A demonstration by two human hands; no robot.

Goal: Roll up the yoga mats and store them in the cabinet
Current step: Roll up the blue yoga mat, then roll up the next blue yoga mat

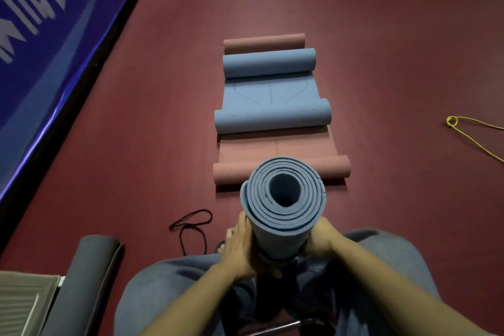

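Head view: rolled blue mat (pixel 283 204) stands on end at lower centre, long axis pointing up at the camera, left hand (pixel 240 251) and right hand (pixel 317 240) clamped on opposite sides, equally near. Strap (pixel 191 224) lies just left on the floor (pixel 381 63); the half-rolled mats (pixel 272 106) sit further up-frame, cabinet not visible.

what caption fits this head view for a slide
Both hands grip an upright rolled blue mat; blue-on-pink mats lie ahead, ends curled.

Matt foam rolled mat (pixel 283 215), glossy banner (pixel 54 43)
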